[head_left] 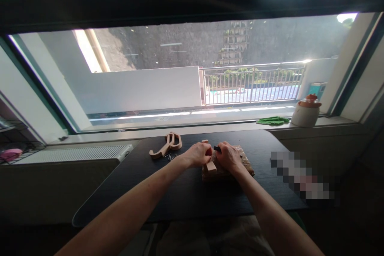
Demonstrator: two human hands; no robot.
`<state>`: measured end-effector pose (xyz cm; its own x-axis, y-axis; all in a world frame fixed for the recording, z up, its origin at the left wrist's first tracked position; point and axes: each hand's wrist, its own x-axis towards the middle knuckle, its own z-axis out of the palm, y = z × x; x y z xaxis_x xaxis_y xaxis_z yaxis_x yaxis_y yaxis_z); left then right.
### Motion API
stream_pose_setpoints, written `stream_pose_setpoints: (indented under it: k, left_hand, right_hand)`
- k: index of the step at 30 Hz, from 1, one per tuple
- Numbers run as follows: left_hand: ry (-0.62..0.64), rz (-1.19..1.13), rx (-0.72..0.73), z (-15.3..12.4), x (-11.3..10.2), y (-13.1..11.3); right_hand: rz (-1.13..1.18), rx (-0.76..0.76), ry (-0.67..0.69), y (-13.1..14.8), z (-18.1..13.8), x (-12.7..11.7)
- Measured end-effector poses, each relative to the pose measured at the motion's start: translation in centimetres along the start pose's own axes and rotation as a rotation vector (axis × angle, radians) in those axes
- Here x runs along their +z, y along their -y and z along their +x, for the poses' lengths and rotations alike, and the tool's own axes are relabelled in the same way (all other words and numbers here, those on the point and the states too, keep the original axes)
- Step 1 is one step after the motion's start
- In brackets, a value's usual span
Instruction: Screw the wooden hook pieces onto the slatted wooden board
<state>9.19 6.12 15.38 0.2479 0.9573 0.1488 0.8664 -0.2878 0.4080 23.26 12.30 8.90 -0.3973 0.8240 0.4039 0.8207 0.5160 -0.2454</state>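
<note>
My left hand (198, 154) is closed round a pale wooden strip (211, 167), whose near end shows below my fingers. Beneath it lies a rough brown wooden board (247, 164) on the dark table (180, 196). Just to the right, my right hand (229, 157) grips a small black tool (217, 149); its black end points toward my left hand, and its kind cannot be made out. Farther left stands a curved wooden piece (164, 150) with a hooked end and a loop. Several small metal nails or screws (171, 157) are scattered beside it.
A window sill runs behind the table, bearing a green cloth (273, 121) and a white bottle with an orange top (306, 112). A white ribbed unit (90, 154) stands left of the table, near a wire rack (21, 144). A blurred-out patch covers the table's right edge.
</note>
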Motion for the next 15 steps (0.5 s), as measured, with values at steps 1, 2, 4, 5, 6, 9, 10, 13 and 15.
stream_pose_setpoints:
  k: [1,2,4,5,6,9,10,13,15]
  left_hand:
    - [-0.005,-0.038,-0.003,-0.1,0.0,0.2]
    - [-0.008,-0.071,-0.001,-0.3,0.1,0.3]
    - [-0.017,-0.125,0.005,-0.6,0.4,0.7]
    - [-0.027,-0.150,0.006,-0.7,0.7,0.9]
    - [-0.044,-0.175,0.006,-0.8,1.0,1.1]
    - [-0.103,-0.236,0.003,-0.9,1.9,1.6]
    - [-0.113,-0.246,0.004,-0.9,2.1,1.7]
    - [-0.107,-0.246,0.030,-1.0,2.1,2.0]
    - [-0.095,-0.229,0.050,-1.1,1.7,2.1]
  right_hand:
    - [-0.002,0.002,0.005,0.0,0.0,-0.1]
    - [-0.003,0.006,0.011,0.1,0.0,-0.1]
    - [-0.008,0.018,0.027,0.2,0.0,-0.3]
    - [-0.012,0.026,0.033,0.3,0.0,-0.3]
    - [-0.016,0.032,0.038,0.3,0.0,-0.4]
    - [-0.026,0.033,0.031,0.4,0.0,-0.4]
    - [-0.028,0.027,0.023,0.4,0.0,-0.3]
    - [-0.027,0.010,0.006,0.3,0.0,-0.1]
    - [-0.024,0.005,-0.005,0.3,0.1,0.1]
